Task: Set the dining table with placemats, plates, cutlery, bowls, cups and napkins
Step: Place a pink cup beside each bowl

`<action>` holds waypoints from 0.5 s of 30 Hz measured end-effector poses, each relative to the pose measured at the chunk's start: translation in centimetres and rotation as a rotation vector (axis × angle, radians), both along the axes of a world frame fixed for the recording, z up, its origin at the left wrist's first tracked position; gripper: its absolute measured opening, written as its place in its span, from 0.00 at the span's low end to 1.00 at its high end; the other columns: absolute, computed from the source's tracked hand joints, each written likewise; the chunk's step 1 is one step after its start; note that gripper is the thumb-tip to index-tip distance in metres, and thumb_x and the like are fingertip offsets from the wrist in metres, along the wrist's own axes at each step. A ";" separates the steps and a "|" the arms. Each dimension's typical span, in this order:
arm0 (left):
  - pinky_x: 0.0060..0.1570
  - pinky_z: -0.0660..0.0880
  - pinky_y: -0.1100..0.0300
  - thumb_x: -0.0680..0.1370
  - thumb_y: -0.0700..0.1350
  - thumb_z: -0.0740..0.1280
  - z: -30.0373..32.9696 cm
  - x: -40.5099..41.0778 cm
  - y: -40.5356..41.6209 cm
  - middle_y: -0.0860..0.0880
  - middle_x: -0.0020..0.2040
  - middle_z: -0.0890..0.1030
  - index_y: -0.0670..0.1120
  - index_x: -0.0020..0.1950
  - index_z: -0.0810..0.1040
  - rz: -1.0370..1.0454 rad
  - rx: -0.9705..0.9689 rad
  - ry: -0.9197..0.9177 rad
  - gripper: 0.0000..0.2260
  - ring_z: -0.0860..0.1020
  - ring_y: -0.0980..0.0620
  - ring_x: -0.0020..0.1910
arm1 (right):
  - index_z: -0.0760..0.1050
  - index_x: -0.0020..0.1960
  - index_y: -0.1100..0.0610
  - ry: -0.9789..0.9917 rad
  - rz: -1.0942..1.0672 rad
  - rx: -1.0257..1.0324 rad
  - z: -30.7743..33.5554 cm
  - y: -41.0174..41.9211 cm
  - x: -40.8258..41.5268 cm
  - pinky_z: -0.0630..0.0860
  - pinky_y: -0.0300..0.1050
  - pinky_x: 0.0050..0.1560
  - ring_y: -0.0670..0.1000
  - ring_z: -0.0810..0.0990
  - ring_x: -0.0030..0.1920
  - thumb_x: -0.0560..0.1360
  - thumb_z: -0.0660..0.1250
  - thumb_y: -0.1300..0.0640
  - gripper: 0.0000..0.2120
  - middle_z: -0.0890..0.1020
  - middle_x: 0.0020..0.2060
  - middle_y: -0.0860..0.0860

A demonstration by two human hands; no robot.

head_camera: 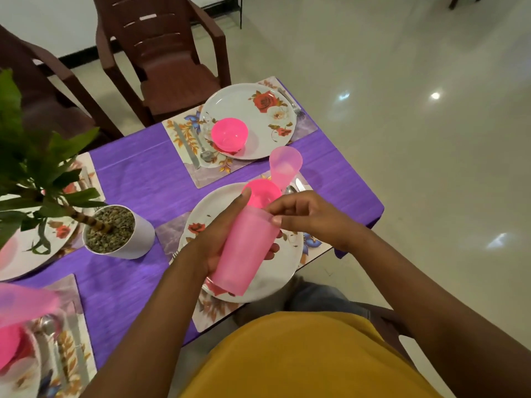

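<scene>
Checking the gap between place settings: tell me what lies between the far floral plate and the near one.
In the head view, between the far floral plate and the near floral plate: placemat edges, bare purple tablecloth, and a translucent pink plastic cup.

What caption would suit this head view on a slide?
Left hand holds stacked pink cups over a floral plate; right hand pinches the rim.
</scene>
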State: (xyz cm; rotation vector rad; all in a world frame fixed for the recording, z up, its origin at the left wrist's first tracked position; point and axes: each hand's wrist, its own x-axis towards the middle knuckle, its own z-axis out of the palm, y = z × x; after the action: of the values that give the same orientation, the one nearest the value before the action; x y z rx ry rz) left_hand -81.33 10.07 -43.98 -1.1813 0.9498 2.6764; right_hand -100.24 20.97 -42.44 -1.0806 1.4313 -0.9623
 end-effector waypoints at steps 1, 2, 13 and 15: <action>0.47 0.83 0.47 0.78 0.70 0.62 0.1 -0.4 0.1 0.35 0.57 0.82 0.39 0.68 0.81 0.005 0.013 0.012 0.37 0.84 0.37 0.46 | 0.81 0.61 0.64 -0.028 0.022 -0.001 0.0 0.0 -0.2 0.81 0.52 0.56 0.68 0.81 0.56 0.81 0.67 0.65 0.10 0.84 0.55 0.65; 0.48 0.83 0.46 0.77 0.70 0.63 0.3 -1.0 0.2 0.35 0.57 0.81 0.39 0.69 0.80 0.012 0.027 0.024 0.37 0.83 0.37 0.47 | 0.81 0.62 0.65 -0.048 0.046 -0.008 -0.2 -0.2 -0.7 0.80 0.58 0.58 0.69 0.81 0.55 0.82 0.67 0.63 0.11 0.83 0.55 0.66; 0.43 0.84 0.47 0.77 0.70 0.63 -0.1 -12.0 1.8 0.35 0.54 0.83 0.41 0.64 0.83 0.172 0.046 -0.009 0.35 0.84 0.36 0.45 | 0.79 0.62 0.70 -0.153 0.125 0.001 -2.2 -1.2 -12.6 0.80 0.52 0.56 0.53 0.82 0.51 0.81 0.67 0.65 0.12 0.84 0.53 0.65; 0.46 0.84 0.47 0.76 0.69 0.65 -0.1 -13.8 2.1 0.35 0.55 0.84 0.43 0.58 0.87 0.210 0.039 -0.023 0.31 0.84 0.37 0.45 | 0.79 0.62 0.70 -0.162 0.131 0.009 -2.5 -1.5 -14.5 0.81 0.44 0.52 0.48 0.83 0.47 0.81 0.67 0.67 0.11 0.85 0.49 0.57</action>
State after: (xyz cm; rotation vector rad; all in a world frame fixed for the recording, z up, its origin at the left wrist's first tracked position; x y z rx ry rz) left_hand -95.15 12.17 -44.09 -1.3725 0.8071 2.8178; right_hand -114.74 19.50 -44.96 -1.0520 1.2175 -0.9271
